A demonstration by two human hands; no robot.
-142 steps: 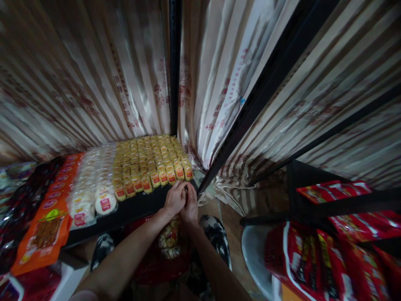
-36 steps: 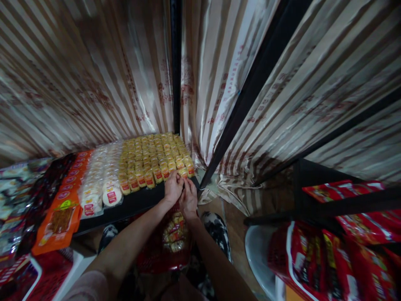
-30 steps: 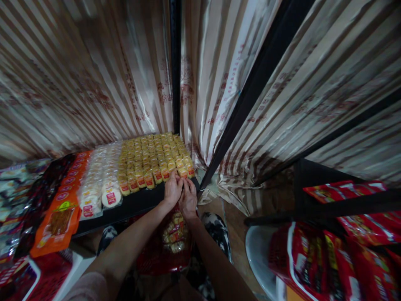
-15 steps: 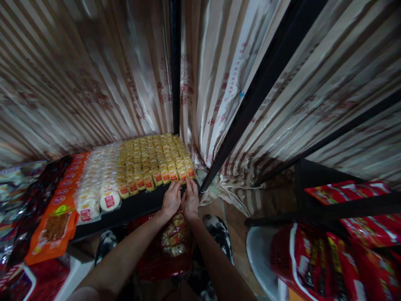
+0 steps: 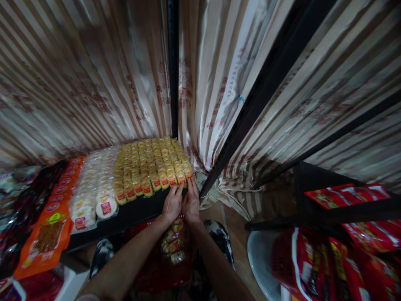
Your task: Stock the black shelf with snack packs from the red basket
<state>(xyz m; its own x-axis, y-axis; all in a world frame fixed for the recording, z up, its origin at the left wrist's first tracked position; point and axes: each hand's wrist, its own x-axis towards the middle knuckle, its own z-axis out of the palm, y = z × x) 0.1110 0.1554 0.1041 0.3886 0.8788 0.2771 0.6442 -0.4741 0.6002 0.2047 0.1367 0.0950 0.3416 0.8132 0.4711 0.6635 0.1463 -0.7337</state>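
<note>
Striped curtains (image 5: 94, 83) hung behind a black shelf (image 5: 138, 209) packed with snacks, a black post (image 5: 173, 67) rising at its back corner. Both hands lay side by side at the shelf's front right corner: the left hand (image 5: 171, 204) and the right hand (image 5: 191, 202) rested flat, fingers stretched forward, their tips touching the front row of the small yellow packets (image 5: 150, 165) — neither grip closed on anything. A second earlier the fingers had been curled together over that front row; now they had spread and drawn back slightly, which suggests the last packet had been set and the row was being squared up. Round white cakes (image 5: 94, 188) and orange packs (image 5: 53, 213) lay to the left; a red basket (image 5: 163, 259) of more packets waited below.
</note>
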